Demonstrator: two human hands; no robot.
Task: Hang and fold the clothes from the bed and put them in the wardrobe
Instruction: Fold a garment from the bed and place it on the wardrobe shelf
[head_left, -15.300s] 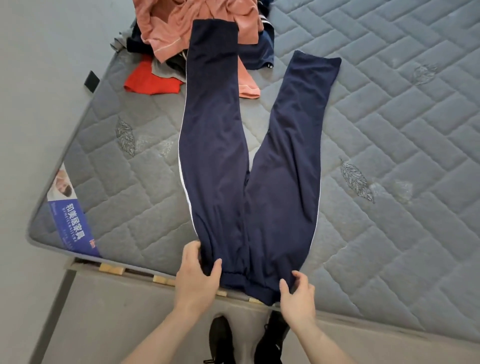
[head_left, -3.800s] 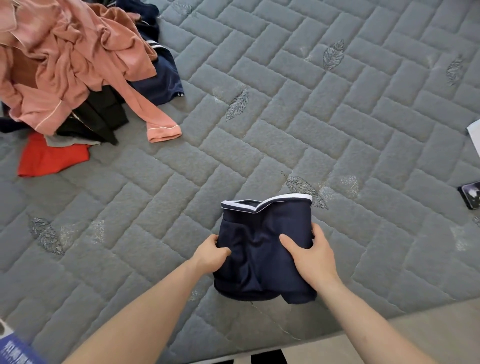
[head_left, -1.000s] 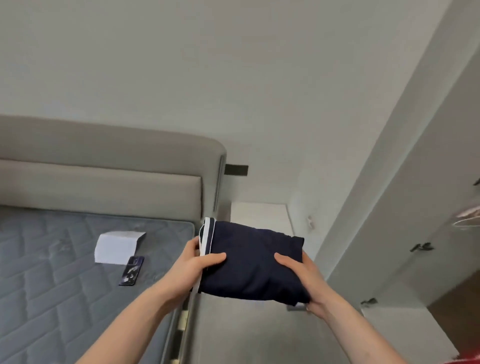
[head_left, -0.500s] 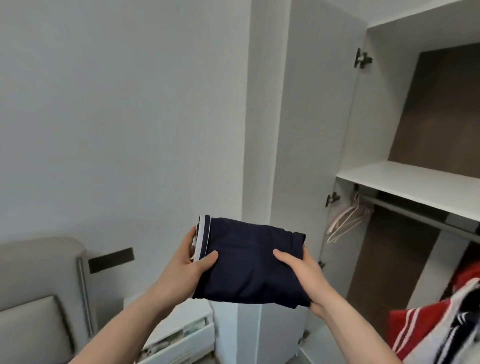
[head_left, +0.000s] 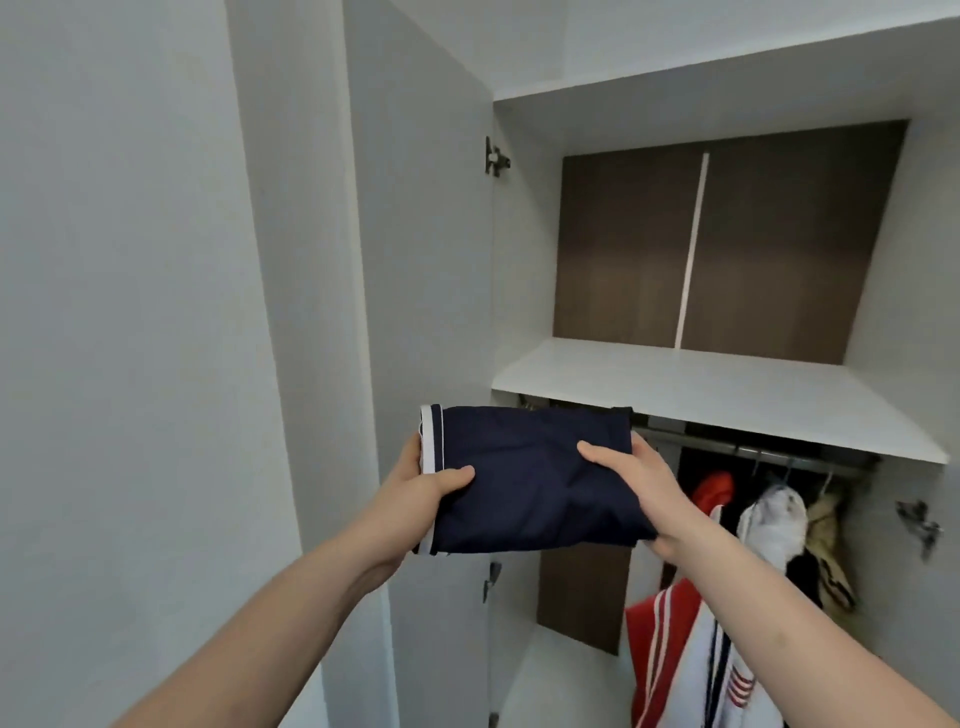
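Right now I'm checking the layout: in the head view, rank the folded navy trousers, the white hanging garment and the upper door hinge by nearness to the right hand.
1. Folded navy trousers: in the right hand itself.
2. White hanging garment: just right, on the rail.
3. Upper door hinge: high up, left.

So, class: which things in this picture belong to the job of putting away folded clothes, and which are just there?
Job: folded trousers, left hand, right hand, wardrobe shelf.
Just there: hanging clothes, rail, door hinge.
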